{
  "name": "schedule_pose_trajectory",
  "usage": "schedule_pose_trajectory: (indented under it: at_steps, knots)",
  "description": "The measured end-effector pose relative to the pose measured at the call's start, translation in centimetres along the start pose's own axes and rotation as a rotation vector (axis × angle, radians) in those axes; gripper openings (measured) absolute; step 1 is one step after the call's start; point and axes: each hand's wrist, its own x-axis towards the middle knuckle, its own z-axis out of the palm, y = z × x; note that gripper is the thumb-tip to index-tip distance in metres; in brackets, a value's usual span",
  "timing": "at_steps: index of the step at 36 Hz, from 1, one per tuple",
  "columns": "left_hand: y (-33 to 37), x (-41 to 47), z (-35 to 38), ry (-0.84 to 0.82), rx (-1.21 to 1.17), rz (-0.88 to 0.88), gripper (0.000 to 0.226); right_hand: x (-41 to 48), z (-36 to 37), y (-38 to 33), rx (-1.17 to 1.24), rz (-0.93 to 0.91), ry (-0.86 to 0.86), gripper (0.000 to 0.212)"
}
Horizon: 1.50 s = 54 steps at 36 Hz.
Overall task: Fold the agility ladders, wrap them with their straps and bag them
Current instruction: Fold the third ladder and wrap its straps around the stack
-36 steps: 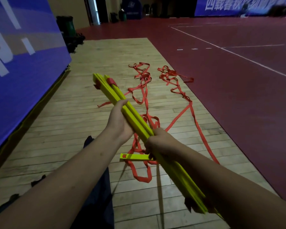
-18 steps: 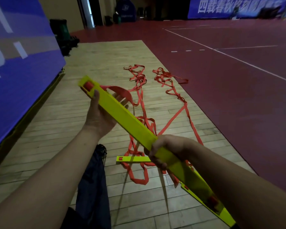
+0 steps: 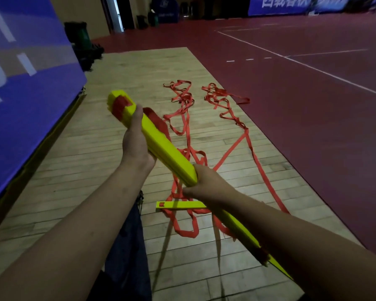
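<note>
A stack of yellow ladder rungs [image 3: 165, 148] slants from upper left to lower right above the wooden floor. My left hand [image 3: 137, 142] grips the stack near its far end, thumb on top. My right hand [image 3: 206, 183] holds its near end and some red strap. One yellow rung [image 3: 243, 231] hangs lower, running under my right forearm. Another rung [image 3: 180, 205] lies flat on the floor below my hands. Red ladder straps [image 3: 187, 118] trail loose and tangled across the boards, with a second strap line [image 3: 232, 146] to their right.
A dark cloth bag [image 3: 126, 246] lies on the floor under my left forearm. A blue banner wall [image 3: 26, 88] runs along the left. The red court floor [image 3: 313, 109] lies to the right. Dark bins [image 3: 80, 38] stand at the far left corner.
The rungs turned from edge-on to broad face up, and the stack's far end rose. My right hand slid to the stack's near end, and one rung now hangs below it.
</note>
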Motion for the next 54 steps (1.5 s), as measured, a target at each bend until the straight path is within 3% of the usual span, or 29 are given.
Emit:
schedule_pose_trajectory:
  at_steps: [2,4,6,8,10,12,16,19,24,27,30,35,38,42,46,48,52,54]
  knots:
    - [0.5,0.5,-0.5,-0.132,0.080,0.073,0.048,-0.2,-1.1,-0.6,0.121,-0.023,-0.030,0.023]
    - [1.2,1.2,-1.5,-0.280,0.172,0.113,0.067,-0.5,-2.3,-1.1,0.251,-0.047,-0.118,0.017]
    - [1.6,1.8,-2.4,-0.437,0.109,0.070,0.074,-1.0,-3.2,-1.3,0.337,-0.064,-0.177,0.015]
    - [1.7,2.1,-2.8,-0.540,0.103,0.041,0.054,-1.4,-3.9,-1.3,0.392,-0.068,-0.199,0.015]
    - [1.5,2.0,-2.8,-0.566,0.319,0.102,0.030,-1.6,-4.6,-1.2,0.439,-0.081,-0.176,0.016]
    - [1.1,2.0,-3.3,-0.572,0.542,0.087,0.021,-1.6,-5.3,-1.1,0.488,-0.101,-0.117,0.017]
    - [0.2,1.5,-5.1,-0.722,0.953,-0.195,0.055,-1.6,-6.4,-0.6,0.573,-0.091,0.096,0.014]
    - [-0.9,0.5,-5.7,-0.859,1.282,-0.375,0.027,-1.3,-7.1,0.4,0.674,-0.027,0.264,0.010]
    - [-2.2,-2.5,-3.9,-0.968,1.345,-0.543,0.032,-0.5,-9.1,1.9,0.944,0.061,0.510,0.018]
    - [-2.9,-4.8,-3.1,-0.971,1.429,-0.477,0.070,0.0,-9.7,2.5,1.206,0.099,0.533,0.015]
    - [-4.6,-6.8,-2.5,-1.013,1.595,-0.364,0.096,-0.1,-9.4,2.3,1.366,0.109,0.428,0.009]
    - [-6.6,-7.9,-1.9,-0.914,1.785,-0.122,0.090,-0.5,-9.1,1.5,1.530,0.111,0.388,0.012]
    - [-6.4,-7.5,-2.5,-0.906,1.724,-0.181,0.093,-0.8,-9.4,1.2,1.660,0.129,0.368,0.010]
    - [-5.9,-8.1,-2.4,-0.913,1.565,-0.228,0.066,-0.8,-9.6,1.2,1.707,0.141,0.367,0.014]
    - [-6.3,-8.6,-2.5,-0.909,1.538,-0.184,0.102,-0.7,-9.8,1.3,1.728,0.127,0.406,0.020]
    - [-6.6,-8.9,-2.5,-0.858,1.522,-0.155,0.108,-0.7,-9.9,1.4,1.743,0.121,0.427,0.020]
    - [-7.0,-9.1,-2.0,-0.792,1.318,-0.198,0.076,-0.8,-10.1,1.5,1.760,0.129,0.462,0.018]
    - [-6.4,-8.6,-1.9,-0.756,1.311,-0.150,0.075,-0.7,-10.1,1.7,1.769,0.141,0.484,0.017]
